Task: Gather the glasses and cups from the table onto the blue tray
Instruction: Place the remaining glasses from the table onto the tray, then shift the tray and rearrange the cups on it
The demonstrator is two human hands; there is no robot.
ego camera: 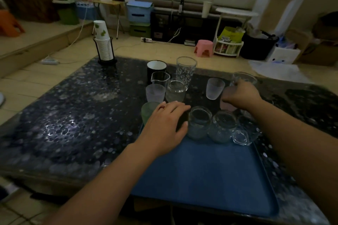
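Observation:
The blue tray (210,170) lies at the table's near edge. Along its far edge stand two clear glass jars (198,124), (223,127) and a faceted glass (245,133). At the tray's far left corner my left hand (164,124) grips a dark cup (182,120), with a green frosted cup (149,111) just beyond it. My right hand (241,95) curls from above over a pink cup (227,107) behind the jars. Further back on the table stand a black mug (156,67), a floral tall glass (185,73), a glass beaker (160,79), a frosted purple cup (155,93), a clear jar (175,90), a frosted cup (214,88) and a glass pitcher (245,78).
A stack of paper cups in a black holder (103,45) stands at the far left corner of the dark speckled table (73,115). A pink stool (204,48) and boxes sit on the floor beyond the table.

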